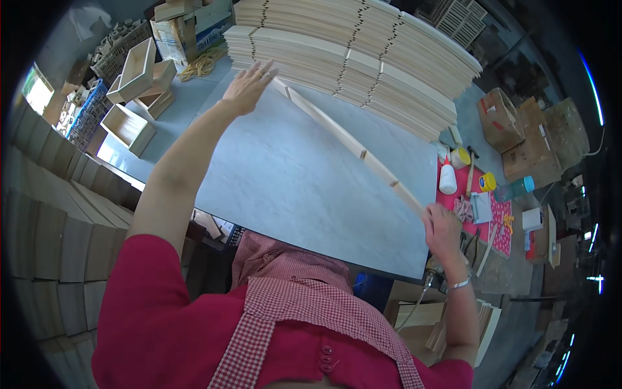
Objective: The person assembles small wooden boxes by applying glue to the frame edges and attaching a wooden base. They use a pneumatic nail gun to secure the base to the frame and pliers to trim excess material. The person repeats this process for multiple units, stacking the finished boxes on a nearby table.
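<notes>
A long, narrow wooden strip (330, 128) with a few cross grooves lies diagonally over the grey-white tabletop (278, 175), from far left to near right. My right hand (442, 230) is closed round its near end, by the right side of the table. At the far end, my left hand (249, 91) is stretched out with its fingers extended; whether the palm touches the strip is hard to tell. Behind the strip rises a tall stack of similar grooved wooden strips (298, 55), piled along the back of the table.
Small open wooden boxes (129, 126) stand at the left, near coiled yellow cord (202, 63). To the right, a red cloth (460, 178) carries a white glue bottle (448, 177), a hammer (471, 172) and jars. Cardboard boxes (502, 120) sit beyond. Stacked wood (45, 214) borders my left side.
</notes>
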A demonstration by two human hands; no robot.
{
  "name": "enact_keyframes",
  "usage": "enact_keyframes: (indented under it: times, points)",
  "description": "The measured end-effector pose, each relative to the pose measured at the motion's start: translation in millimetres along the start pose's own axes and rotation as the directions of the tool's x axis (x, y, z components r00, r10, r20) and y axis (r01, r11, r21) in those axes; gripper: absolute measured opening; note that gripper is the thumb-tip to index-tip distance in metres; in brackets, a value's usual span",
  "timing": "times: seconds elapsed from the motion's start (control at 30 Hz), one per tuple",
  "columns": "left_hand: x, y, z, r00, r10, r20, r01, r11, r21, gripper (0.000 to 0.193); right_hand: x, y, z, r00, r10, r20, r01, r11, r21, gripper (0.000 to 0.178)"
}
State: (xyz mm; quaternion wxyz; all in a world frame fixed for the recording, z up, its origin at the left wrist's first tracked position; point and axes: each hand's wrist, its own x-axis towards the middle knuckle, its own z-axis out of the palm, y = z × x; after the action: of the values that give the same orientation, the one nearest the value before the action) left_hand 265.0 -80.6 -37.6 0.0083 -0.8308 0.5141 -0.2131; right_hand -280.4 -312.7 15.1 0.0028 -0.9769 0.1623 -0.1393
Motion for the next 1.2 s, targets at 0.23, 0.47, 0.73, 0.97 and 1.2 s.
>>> enact_keyframes:
  times: [0.23,0.47,0.73,0.97,1.2]
  points:
    - [15.9,25.4,0.6,0.944,0.094,0.316,-0.070,0.994,-0.088,0.051,-43.7,-12.3,-12.4,0.984,0.170,0.047,-0.168,0.985,-0.047,0.020]
    - [-28.7,34.7,-16.0,0.842,0.167,0.514,-0.113,0.984,-0.134,0.024,36.8,-14.0,59.1,0.904,0.414,0.105,-0.408,0.910,-0.079,0.035]
    - [-74.6,66.4,-27.8,0.811,-0.021,0.584,0.430,0.699,-0.572,0.043,104.8,-50.9,121.1,0.964,0.124,0.235,-0.215,0.883,0.417,0.015]
    - [-106.0,85.5,-23.9,0.779,-0.136,0.611,0.625,0.229,-0.746,0.043,98.5,-126.9,95.9,0.972,-0.233,0.029,0.228,0.966,0.120,0.031]
    - [-122.8,103.6,-21.0,0.850,-0.141,0.507,0.521,0.085,-0.849,0.047,109.4,-133.0,136.5,0.983,-0.186,0.000,0.174,0.921,0.350,0.034]
